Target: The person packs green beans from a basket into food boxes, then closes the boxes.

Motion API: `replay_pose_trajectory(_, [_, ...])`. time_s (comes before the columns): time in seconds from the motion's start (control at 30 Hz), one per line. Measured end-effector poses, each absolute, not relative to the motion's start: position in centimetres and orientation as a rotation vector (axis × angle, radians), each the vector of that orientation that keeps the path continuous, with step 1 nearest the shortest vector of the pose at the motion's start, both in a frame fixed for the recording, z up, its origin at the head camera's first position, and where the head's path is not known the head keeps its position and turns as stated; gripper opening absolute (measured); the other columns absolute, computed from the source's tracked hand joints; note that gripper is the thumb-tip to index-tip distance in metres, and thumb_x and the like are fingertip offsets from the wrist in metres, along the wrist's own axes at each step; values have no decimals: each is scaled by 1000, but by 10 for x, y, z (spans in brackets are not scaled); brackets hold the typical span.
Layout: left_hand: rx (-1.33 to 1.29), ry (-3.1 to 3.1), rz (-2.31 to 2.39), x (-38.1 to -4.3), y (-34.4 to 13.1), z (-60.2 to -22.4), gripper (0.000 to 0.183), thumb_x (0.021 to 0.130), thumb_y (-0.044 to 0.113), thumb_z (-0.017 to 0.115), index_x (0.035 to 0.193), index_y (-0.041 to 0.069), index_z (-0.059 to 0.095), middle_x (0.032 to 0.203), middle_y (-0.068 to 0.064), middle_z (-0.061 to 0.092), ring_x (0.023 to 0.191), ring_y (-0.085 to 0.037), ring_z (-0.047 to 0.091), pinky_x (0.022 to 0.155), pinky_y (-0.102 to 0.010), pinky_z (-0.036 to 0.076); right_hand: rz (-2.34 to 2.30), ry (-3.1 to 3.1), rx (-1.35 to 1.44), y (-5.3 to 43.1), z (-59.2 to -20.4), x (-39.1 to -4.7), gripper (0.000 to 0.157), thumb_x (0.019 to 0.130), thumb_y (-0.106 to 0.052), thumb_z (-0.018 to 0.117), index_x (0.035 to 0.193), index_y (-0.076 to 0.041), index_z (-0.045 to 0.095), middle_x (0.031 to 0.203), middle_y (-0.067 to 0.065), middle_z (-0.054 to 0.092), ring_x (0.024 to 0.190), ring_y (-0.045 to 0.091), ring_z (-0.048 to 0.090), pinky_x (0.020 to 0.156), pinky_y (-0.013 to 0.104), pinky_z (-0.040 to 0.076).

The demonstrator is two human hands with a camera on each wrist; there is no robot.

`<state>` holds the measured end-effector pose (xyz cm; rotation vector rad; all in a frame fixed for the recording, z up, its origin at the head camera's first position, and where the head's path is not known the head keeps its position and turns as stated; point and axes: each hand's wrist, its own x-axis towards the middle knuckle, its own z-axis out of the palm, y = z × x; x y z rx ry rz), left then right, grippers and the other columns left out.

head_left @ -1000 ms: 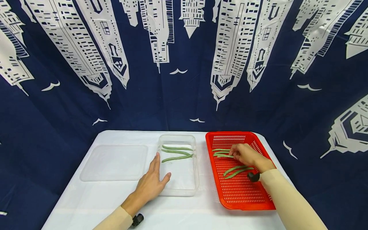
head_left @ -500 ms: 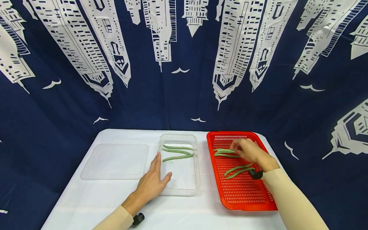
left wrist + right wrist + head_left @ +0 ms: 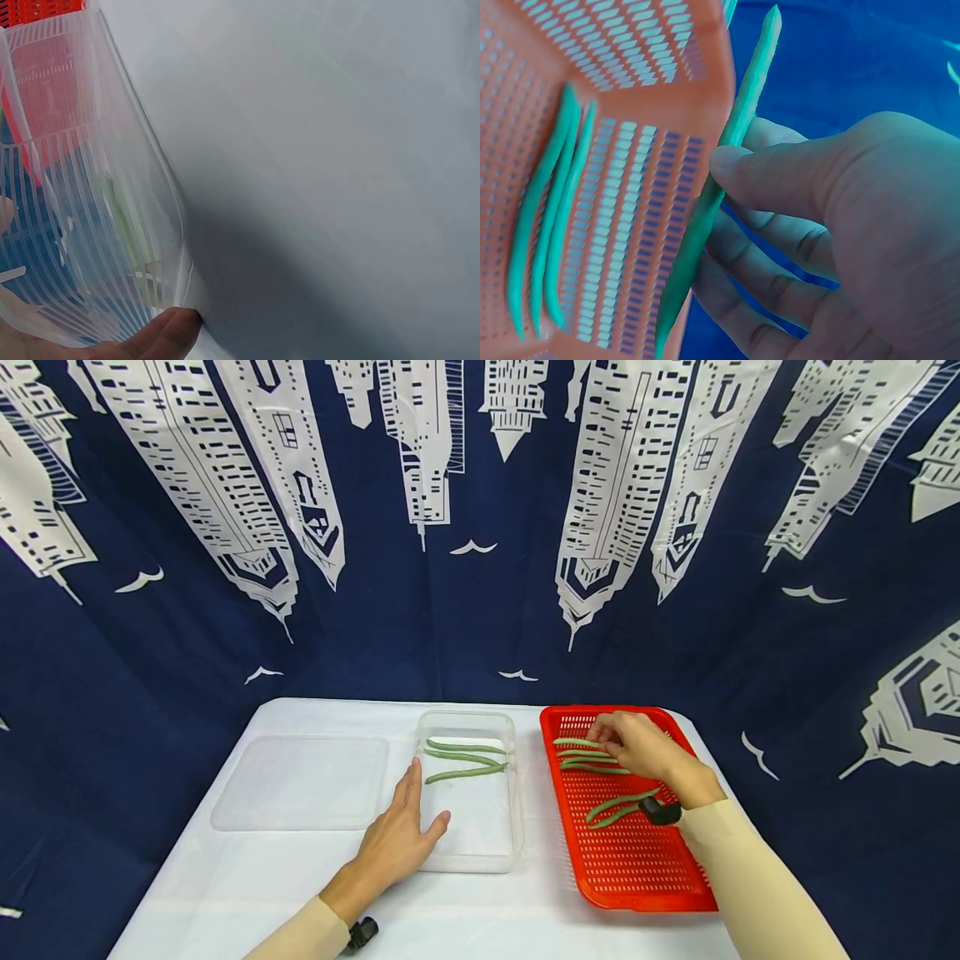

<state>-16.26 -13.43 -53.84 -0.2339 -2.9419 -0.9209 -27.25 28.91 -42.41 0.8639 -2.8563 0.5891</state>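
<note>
Between thumb and fingers, my right hand (image 3: 641, 750) pinches a green bean (image 3: 696, 236), held just above the back part of the red basket (image 3: 645, 877). The right wrist view shows three more green beans (image 3: 531, 202) lying in the basket, close together. Nearer the basket's middle lie two other beans (image 3: 618, 800). My left hand (image 3: 401, 837), fingers straight and thumb spread, rests along the left side of the clear plastic container (image 3: 472, 862). In the left wrist view its fingertips (image 3: 176, 334) touch the container wall. Three green beans (image 3: 465, 772) lie inside the container's back half.
A flat translucent lid (image 3: 300, 783) lies on the white table (image 3: 247, 885), left of the container. The table's back edge meets a dark blue curtain (image 3: 420, 635) printed with white buildings.
My right hand has moved slightly back and left and lifted one bean apart from the others at the back of the basket. The left hand stays on the container.
</note>
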Motion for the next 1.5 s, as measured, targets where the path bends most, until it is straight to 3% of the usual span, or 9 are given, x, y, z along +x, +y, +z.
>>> replay_pose_trajectory(0.17, [-228,-2943,-915,-162,-136,-539,106,114,51,70,188,7,10,191,-22,33,97,-40,84,77,-55,65,610,-2830,920,264,-418,-270,30,96,16,74,104,-12,81,91,-3,77,85,10,67,80,31,60])
replay_pose_trajectory(0.4, [-230,-2941,-920,-161,-137,-541,105,114,51,71,188,6,11,191,-21,32,108,-43,84,75,-52,65,579,-2796,1008,232,-413,-268,23,98,13,78,107,-8,83,96,0,77,90,14,68,85,36,64])
replay_pose_trajectory(0.6, [-222,-2944,-919,-161,-137,-542,105,113,51,71,188,6,11,191,-21,32,98,-41,84,77,-55,65,574,-2789,1080,206,-412,-270,19,101,8,80,110,-8,84,100,3,77,90,14,68,82,33,63])
replay_pose_trajectory(0.87, [-236,-2938,-923,-162,-136,-540,106,113,52,70,188,7,9,191,-22,33,104,-42,84,77,-55,65,573,-2811,1140,172,-413,-278,20,103,8,77,112,-8,84,104,3,82,95,16,72,92,40,66])
replay_pose_trajectory(1.17, [-224,-2939,-936,-163,-134,-541,107,113,51,72,188,7,10,192,-21,32,105,-43,83,81,-57,66,538,-2838,1243,131,-417,-290,20,103,6,75,115,-7,84,102,4,84,88,13,72,87,34,65])
replay_pose_trajectory(1.5, [-241,-2930,-934,-163,-135,-539,105,113,51,70,188,6,11,190,-24,34,100,-39,83,72,-51,65,473,-2904,1288,93,-434,-305,17,104,6,76,114,-5,85,91,3,79,80,8,62,78,25,58])
